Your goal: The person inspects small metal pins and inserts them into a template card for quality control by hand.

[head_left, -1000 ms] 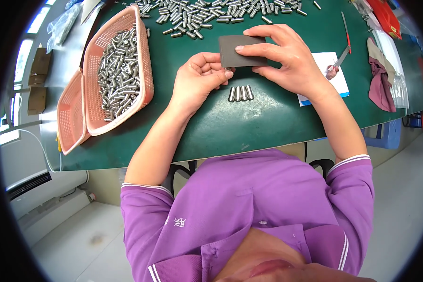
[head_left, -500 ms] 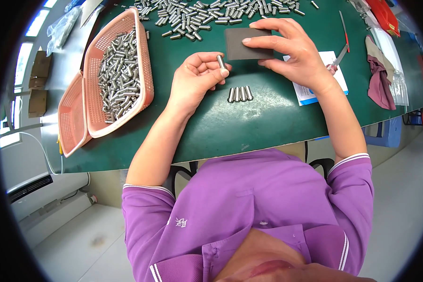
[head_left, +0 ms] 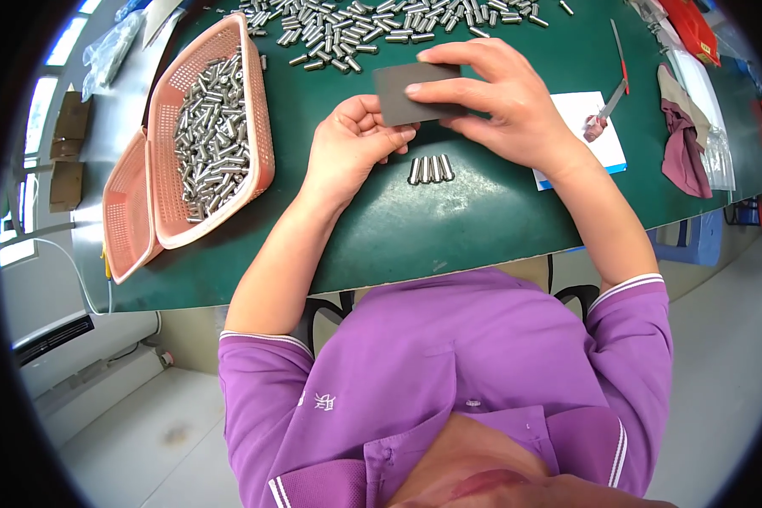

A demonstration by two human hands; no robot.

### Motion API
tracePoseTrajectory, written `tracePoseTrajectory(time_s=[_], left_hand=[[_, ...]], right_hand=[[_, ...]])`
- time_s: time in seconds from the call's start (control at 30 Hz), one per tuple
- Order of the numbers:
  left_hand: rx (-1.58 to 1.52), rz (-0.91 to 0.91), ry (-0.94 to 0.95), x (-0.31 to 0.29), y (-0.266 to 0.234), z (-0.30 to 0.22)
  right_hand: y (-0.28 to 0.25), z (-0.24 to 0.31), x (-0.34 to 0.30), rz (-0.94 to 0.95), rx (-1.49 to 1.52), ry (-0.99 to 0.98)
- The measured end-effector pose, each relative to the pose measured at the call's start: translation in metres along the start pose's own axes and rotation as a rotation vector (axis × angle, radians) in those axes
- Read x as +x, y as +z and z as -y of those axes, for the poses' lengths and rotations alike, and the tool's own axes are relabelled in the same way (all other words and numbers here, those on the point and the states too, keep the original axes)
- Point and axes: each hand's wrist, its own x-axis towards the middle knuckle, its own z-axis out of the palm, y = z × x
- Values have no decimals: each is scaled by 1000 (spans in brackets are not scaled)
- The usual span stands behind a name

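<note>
My left hand (head_left: 351, 146) is closed in a pinch above the green table; the metal pin it held half a second ago is now covered by the block. In my right hand (head_left: 510, 106) is a dark grey rectangular block that looks like a sanding sponge (head_left: 394, 95), gripped between thumb and fingers. The block's left end lies over my left fingertips. Just below both hands, several shiny metal pins (head_left: 432, 169) stand in a neat row on the table.
A pink plastic basket (head_left: 265, 144) full of metal pins stands at the left, a smaller pink basket (head_left: 118, 212) beside it. Loose pins (head_left: 347, 34) are heaped at the far side. To the right lie white paper (head_left: 571, 110), a red-handled tool (head_left: 625, 76) and a maroon cloth (head_left: 687, 157).
My right hand has brought the sanding sponge left and slightly nearer, over the pin in my left fingers. My left hand has stayed nearly in place.
</note>
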Motion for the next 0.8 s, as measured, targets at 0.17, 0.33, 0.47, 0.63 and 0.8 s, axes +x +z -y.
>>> tracePoseTrajectory(time_s=[0.17, 0.33, 0.47, 0.63, 0.8], left_hand=[[-19, -8, 36, -1, 0, 3], [-93, -22, 61, -1, -3, 3], [-94, -23, 53, -1, 0, 4], [27, -42, 57, -3, 5, -3], [-120, -21, 66, -1, 2, 4]], right_hand=[[2, 0, 5, -11, -3, -59], [-19, -21, -10, 5, -41, 12], [-9, -7, -1, 0, 63, 4], [5, 3, 7, -2, 68, -31], [-5, -12, -6, 14, 45, 3]])
